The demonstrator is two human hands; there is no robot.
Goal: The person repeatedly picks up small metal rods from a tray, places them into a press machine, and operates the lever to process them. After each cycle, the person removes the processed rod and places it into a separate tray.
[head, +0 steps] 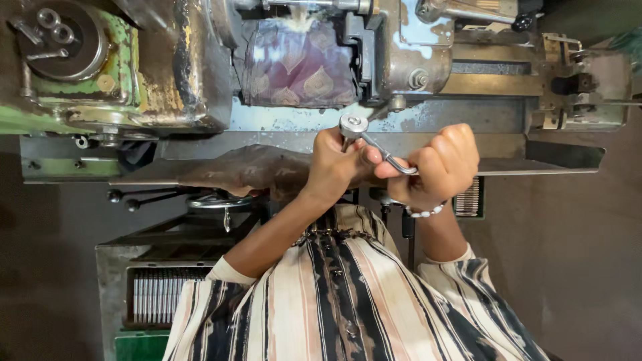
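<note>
We see both hands closed on one metal crank handle (374, 144) in front of the lathe (287, 73). The left hand (334, 164) is curled tight around the handle's stem just below its round socket head, fingers fully wrapped. The right hand (441, 164) is a fist clamped on the bent far end, a beaded bracelet (425, 212) at its wrist. The handle is a slim, shiny steel rod with one bend and a single round head, held just before the lathe's bed. On the lathe we count one patterned cloth (301, 67) draped above the hands, and one dark tray (254, 167) beside the left hand.
</note>
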